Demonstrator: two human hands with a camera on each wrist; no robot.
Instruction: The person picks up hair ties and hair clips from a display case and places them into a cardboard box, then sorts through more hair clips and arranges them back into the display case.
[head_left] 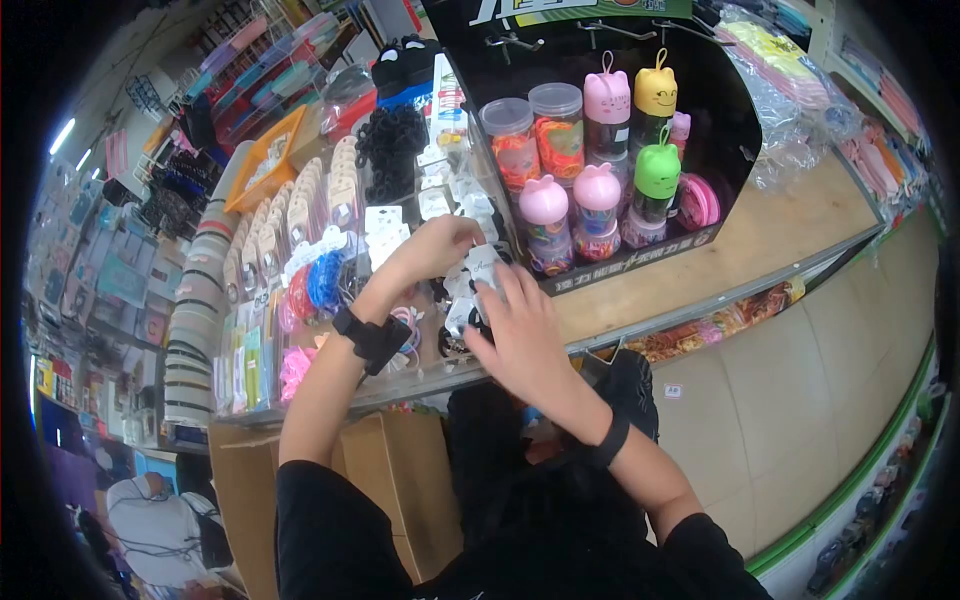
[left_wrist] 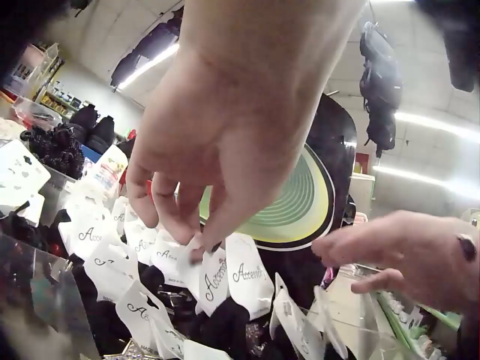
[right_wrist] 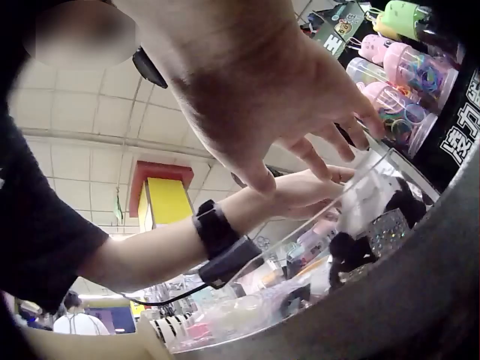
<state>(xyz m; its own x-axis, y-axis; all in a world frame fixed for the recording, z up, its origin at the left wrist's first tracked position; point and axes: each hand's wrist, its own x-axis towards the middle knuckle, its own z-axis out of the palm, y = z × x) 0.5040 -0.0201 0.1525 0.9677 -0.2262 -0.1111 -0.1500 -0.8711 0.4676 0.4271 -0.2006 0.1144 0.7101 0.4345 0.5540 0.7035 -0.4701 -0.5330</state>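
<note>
White cards printed with script [head_left: 482, 268] stand in a packed row with black hair ties, in a clear-walled compartment. My left hand [head_left: 440, 250] reaches over their far end; in the left wrist view its thumb and fingertip pinch the top edge of one white card [left_wrist: 214, 281]. On the near side my right hand [head_left: 527, 335] is spread above the cards, fingers nearly straight. The right wrist view has the right hand [right_wrist: 262, 105] holding nothing, its fingertips by the clear wall. Black ties [right_wrist: 351, 251] and a glittery piece [right_wrist: 388, 229] show below the cards.
A black display box [head_left: 640, 252] with pink, yellow and green lidded jars stands right of the cards. Left are blue coiled ties [head_left: 325, 280], carded items and a column of headbands [head_left: 190, 330]. A cardboard box [head_left: 400, 480] sits below the counter edge.
</note>
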